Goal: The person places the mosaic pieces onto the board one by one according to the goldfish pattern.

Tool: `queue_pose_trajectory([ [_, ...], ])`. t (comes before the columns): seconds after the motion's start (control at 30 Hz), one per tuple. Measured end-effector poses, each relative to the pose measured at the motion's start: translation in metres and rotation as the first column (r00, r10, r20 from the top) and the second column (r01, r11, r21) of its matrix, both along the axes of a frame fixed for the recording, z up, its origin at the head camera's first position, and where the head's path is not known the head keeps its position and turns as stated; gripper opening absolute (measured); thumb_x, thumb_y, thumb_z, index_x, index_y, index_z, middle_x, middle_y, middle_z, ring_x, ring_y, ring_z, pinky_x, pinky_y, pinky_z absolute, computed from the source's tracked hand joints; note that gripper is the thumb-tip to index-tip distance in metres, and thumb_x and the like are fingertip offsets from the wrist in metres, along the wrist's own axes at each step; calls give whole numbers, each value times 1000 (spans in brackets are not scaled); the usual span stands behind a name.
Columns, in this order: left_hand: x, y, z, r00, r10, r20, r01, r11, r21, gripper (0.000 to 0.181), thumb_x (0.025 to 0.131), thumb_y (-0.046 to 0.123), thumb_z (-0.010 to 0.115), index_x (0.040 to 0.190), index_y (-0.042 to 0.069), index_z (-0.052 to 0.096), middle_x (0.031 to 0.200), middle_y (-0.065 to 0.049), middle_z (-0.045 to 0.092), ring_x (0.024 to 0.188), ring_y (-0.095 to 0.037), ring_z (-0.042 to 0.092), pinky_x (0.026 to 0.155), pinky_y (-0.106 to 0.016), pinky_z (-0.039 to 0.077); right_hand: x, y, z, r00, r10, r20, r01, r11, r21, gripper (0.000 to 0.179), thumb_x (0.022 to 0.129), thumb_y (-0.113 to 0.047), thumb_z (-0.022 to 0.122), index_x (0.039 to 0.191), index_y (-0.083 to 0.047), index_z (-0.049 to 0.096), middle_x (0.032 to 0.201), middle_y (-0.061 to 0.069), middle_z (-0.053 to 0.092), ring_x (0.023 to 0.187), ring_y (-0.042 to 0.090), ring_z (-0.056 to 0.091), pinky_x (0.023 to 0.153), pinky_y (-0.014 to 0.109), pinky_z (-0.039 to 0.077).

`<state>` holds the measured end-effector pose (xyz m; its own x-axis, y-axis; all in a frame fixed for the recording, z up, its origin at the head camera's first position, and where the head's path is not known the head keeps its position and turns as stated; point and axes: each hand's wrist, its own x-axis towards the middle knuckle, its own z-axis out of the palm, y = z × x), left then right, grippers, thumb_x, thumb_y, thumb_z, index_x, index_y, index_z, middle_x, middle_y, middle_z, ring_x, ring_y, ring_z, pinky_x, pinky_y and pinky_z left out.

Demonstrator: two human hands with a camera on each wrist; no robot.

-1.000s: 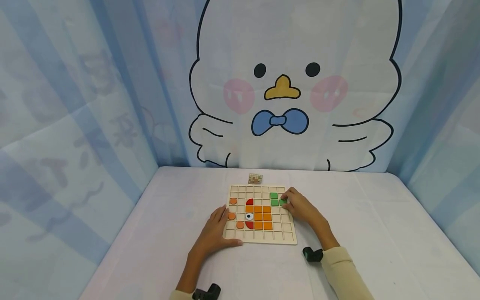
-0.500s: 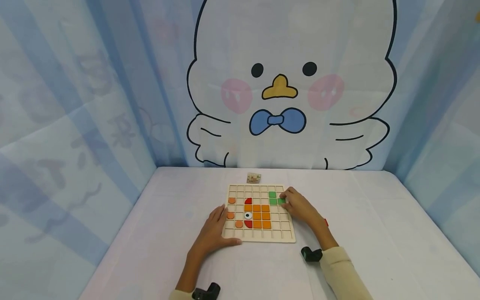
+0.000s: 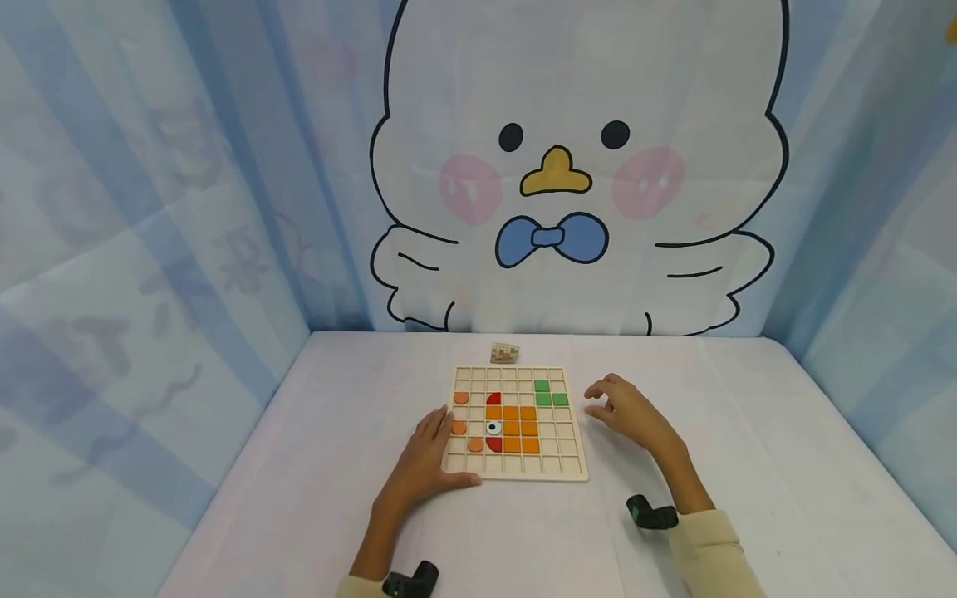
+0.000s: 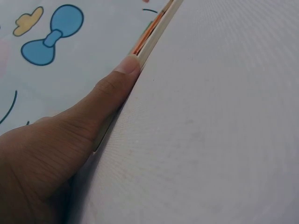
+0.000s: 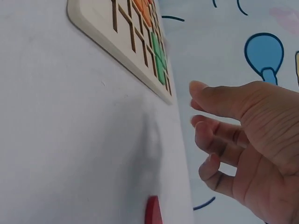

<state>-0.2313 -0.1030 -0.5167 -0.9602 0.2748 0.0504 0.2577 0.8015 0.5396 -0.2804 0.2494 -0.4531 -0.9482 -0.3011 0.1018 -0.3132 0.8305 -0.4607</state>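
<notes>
A pale wooden grid board (image 3: 562, 467) lies on the white table. My left hand (image 3: 424, 461) rests against its near left corner, fingers fairly straight along the left side and thumb along the front edge. To the right of the board, apart from it, my right hand (image 3: 631, 415) is raised with loosely bent fingers and nothing between them. On the board are green square tiles (image 3: 542, 399), orange square tiles (image 3: 512, 428), red curved tiles (image 3: 494, 445), a white eye tile (image 3: 493, 428) and round orange tiles (image 3: 475, 445).
Behind the board lies a small patterned piece (image 3: 504, 353), its kind too small to tell. A red piece (image 5: 153, 212) lies on the table in the right wrist view. Curtains with a cartoon bird (image 3: 576, 75) surround the table (image 3: 359, 399).
My right hand has come off the green tiles at the board's right edge and moved right. The three green tiles now show fully. My left hand stays at the board's corner.
</notes>
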Motion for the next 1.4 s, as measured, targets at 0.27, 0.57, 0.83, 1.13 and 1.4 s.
queue_pose_trajectory([
  [0.27,0,0,-1,1000,16,0,-16,1000,-4,120,66,72,74,155,9,25,162,-11,21,147,-30,24,117,-51,30,17,31,8,992,-42,117,36,998,52,23,87,-18,73,104,-3,68,100,11,61,80,18,53,74,36,54],
  [0.57,-1,1,-1,1000,11,3,-11,1000,-2,120,66,73,73,156,10,25,163,-11,20,147,-29,24,117,-51,29,33,55,3,978,-72,195,46,990,133,28,82,-17,78,101,-1,66,92,8,61,81,19,55,77,40,55],
  [0.83,-1,1,-2,1000,0,5,0,1000,0,120,66,73,73,155,8,26,162,-13,21,146,-31,25,117,-51,30,37,59,-10,987,-24,162,16,999,50,17,82,1,71,96,-6,66,89,3,60,83,18,55,76,36,55],
  [1.13,-1,2,1,1000,9,6,-10,1000,5,120,66,72,74,155,9,26,162,-12,21,146,-30,25,117,-52,30,35,57,-15,992,-67,109,59,996,69,19,82,-10,77,96,-4,66,88,3,60,79,17,55,73,35,53],
  [1.4,2,2,3,1000,10,-1,-10,1000,8,118,67,70,75,155,8,27,162,-13,21,146,-31,25,117,-52,30,32,57,-17,994,-32,106,23,997,80,20,81,-14,79,96,-7,68,91,2,58,79,16,52,70,32,51],
])
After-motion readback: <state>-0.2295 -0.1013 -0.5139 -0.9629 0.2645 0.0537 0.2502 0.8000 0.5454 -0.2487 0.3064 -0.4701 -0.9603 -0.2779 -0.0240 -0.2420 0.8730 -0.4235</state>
